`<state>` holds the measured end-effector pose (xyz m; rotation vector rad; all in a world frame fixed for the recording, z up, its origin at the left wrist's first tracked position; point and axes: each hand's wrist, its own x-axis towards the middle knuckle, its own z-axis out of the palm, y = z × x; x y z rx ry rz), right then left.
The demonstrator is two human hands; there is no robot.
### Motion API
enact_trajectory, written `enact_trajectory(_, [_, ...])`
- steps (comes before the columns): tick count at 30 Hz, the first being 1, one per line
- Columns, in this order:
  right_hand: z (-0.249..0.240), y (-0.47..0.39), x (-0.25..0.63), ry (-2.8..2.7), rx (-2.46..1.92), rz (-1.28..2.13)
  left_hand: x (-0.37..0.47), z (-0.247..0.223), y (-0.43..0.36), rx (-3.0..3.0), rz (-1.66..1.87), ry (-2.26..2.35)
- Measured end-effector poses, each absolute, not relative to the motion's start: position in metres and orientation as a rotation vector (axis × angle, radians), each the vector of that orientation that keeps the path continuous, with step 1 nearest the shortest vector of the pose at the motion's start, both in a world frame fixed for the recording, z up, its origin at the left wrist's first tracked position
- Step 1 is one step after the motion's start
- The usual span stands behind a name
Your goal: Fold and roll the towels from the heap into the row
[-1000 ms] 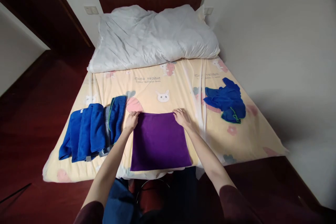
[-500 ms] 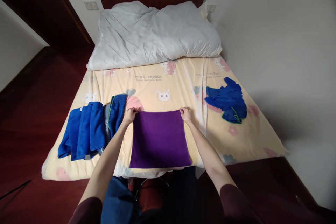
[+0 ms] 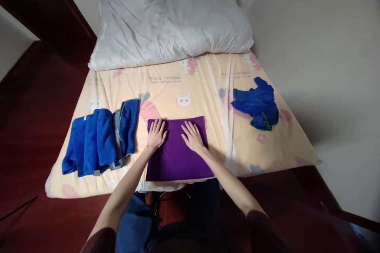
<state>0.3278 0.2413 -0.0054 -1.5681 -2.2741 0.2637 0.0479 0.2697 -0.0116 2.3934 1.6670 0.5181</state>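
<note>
A purple cloth (image 3: 178, 162) lies flat as a near-rectangle at the bed's front edge. My left hand (image 3: 156, 134) rests palm down on its upper left part, fingers stretched out. On the upper right part lies my right hand (image 3: 192, 136), also flat with its fingers a little spread. To the left of the cloth are folded blue towels (image 3: 89, 142) in an overlapping row, with a grey cloth (image 3: 118, 134) and a green-edged blue cloth (image 3: 129, 124) at their right end. A crumpled blue cloth with green edging (image 3: 257, 102) sits off to the right.
The bed (image 3: 184, 83) has a cream sheet printed with rabbits and strawberries. A bulky pale grey quilt (image 3: 172, 23) lies across its head end. A wall (image 3: 320, 67) rises on the right, and part of a stool (image 3: 172, 207) shows below the front edge.
Both hands have let go of the purple cloth's top corners. They have moved inward and now lie flat on it. The view has tilted slightly downward.
</note>
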Motion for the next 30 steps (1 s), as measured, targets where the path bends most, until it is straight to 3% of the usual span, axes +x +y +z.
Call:
enact_trajectory(10, [-0.017, 0.260, 0.329, -2.194, -1.852, 0.329, 0.025, -0.022, 0.292, 2.304, 0.521, 1.817])
enact_trajectory(15, [-0.020, 0.210, 0.329, -2.208, -1.777, 0.299, 0.033, -0.026, 0.220, 2.400, 0.468, 1.665])
enact_trajectory(24, [-0.020, 0.127, 0.374, -1.934, -1.951, 0.265, 0.007, -0.019, 0.128, 2.292, 0.581, 1.840])
enact_trajectory(30, [-0.027, 0.024, 0.347, -2.162, -1.692, 0.331, 0.020, -0.023, 0.025, 2.465, 0.490, 1.569])
